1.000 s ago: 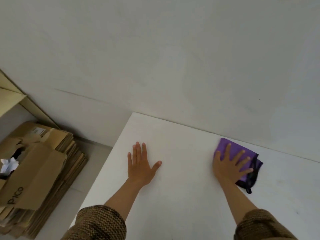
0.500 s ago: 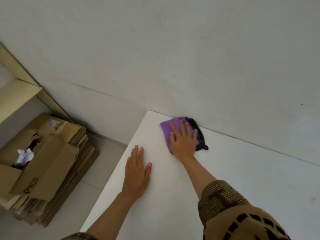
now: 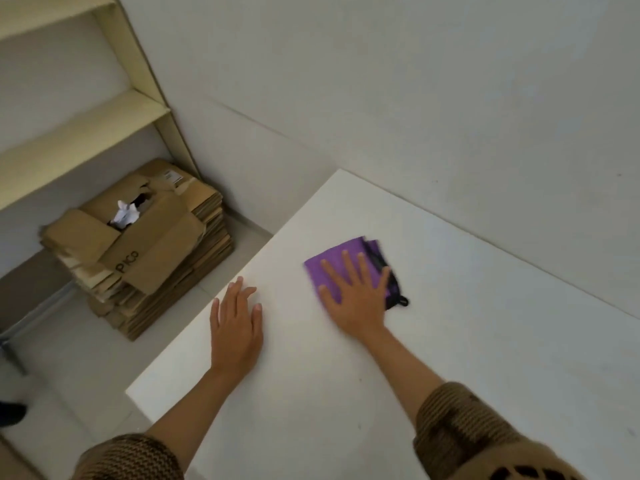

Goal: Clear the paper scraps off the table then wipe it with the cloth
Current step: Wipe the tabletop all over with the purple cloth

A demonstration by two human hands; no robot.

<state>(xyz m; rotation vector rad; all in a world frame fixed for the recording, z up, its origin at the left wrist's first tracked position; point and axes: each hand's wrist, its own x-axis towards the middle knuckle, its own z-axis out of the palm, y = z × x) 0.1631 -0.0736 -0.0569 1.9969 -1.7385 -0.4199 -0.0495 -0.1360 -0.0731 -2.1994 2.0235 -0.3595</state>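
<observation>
Purple cloth point(image 3: 329, 268) lies under right hand point(image 3: 356, 303), beside left hand point(image 3: 237, 327)

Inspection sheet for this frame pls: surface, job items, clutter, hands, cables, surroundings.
Surface: white table, no paper scraps seen on it.
Job's things: purple cloth, dark trim, flat on the table near its far left corner; crumpled white paper sits in the cardboard box beside the table.
Clutter: nothing seen on the table.
Hands: left hand flat on the table by its left edge; right hand flat on the cloth, fingers spread.
Cables: nothing seen.
Surroundings: box tops a stack of flattened cardboard; shelves behind; plain wall.
</observation>
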